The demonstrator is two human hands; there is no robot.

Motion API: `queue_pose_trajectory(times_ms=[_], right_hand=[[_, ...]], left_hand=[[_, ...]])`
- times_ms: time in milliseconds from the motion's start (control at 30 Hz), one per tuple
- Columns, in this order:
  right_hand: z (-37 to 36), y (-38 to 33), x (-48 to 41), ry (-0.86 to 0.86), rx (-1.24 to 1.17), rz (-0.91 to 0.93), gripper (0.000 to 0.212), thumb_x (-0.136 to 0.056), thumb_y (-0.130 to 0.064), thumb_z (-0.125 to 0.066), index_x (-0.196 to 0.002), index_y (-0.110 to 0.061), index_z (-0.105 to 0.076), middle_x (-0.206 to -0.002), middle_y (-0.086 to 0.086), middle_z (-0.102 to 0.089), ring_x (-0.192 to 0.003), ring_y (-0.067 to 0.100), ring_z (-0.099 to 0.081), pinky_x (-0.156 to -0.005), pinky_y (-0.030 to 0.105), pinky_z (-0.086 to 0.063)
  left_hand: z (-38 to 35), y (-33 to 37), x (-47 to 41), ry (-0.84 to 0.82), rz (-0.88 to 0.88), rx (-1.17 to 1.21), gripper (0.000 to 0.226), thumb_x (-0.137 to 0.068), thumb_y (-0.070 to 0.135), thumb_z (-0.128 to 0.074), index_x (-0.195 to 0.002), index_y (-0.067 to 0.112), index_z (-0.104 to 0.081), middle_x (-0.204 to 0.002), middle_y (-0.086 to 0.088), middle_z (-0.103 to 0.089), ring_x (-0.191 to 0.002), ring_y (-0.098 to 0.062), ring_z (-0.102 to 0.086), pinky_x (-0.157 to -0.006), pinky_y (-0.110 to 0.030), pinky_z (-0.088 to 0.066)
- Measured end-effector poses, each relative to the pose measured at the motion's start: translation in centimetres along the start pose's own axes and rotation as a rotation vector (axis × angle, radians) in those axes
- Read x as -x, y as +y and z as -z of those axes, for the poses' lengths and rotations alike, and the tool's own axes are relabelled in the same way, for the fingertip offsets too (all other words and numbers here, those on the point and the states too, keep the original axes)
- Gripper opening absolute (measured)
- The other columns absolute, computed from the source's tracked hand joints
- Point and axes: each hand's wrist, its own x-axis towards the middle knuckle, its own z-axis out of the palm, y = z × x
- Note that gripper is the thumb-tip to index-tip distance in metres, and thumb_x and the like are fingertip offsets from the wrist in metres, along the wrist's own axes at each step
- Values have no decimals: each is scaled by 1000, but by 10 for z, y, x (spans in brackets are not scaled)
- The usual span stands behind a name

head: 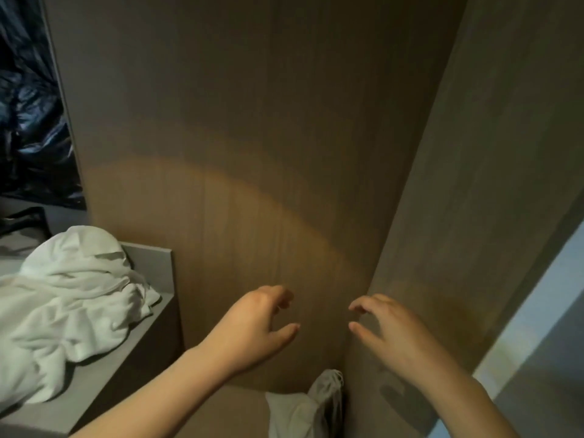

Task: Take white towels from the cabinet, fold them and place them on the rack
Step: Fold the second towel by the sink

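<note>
- At nine o'clock, on a grey ledge (154,267), lies a crumpled heap of white towels (72,298).
- The left hand (256,327) and right hand (388,330) hover apart near six o'clock, fingers loosely curled, holding nothing.
- The white towels look soft, light and floppy; best pinched at two corners.

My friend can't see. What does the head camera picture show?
Two empty hands, the left hand and the right hand, are held out with loosely curled fingers before a brown wooden panel. A crumpled pile of white towels lies on a grey ledge at the left, and a pale cloth shows low between the arms.
</note>
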Motion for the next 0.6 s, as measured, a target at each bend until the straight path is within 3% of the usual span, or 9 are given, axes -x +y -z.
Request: queue_pose_trajectory(times_ms=[100,233,367,600], right_hand=[[-32,-6,0,-74,-30,-30,28,-94,-39,-57,-120,-30,-59,-116,-12,-57,-109,5,-55,-92,23,-44],[-70,-19,0,-175,-106,-72,25,-92,-37,-60,-116,-29,-61,-111,-12,-58,-105,6,-56,-91,21,-43],[-104,-34,3,-222,-221,-140,23,-92,-32,-62,-115,-28,-62,-111,-13,-57,-106,4,-55,-91,16,-40],[-145,-73,-2,-298,-244,-141,24,-92,-30,-62,-116,-26,-63,-112,-11,-60,-107,4,-55,-93,17,-40]], left_hand=[[-13,-23,15,-28,77,18,43,-88,43,-63,-126,24,-54,-118,9,-59,-104,-4,-56,-86,-19,-46],[-31,-53,37,-74,159,20,43,-87,47,-61,-126,29,-52,-117,14,-57,-103,2,-54,-84,-12,-43],[-41,-75,59,-95,282,41,40,-86,48,-60,-122,31,-54,-114,16,-57,-100,1,-56,-86,-21,-48],[-30,-116,107,-95,440,64,41,-88,47,-61,-126,34,-52,-116,19,-56,-101,2,-55,-83,-11,-45]])
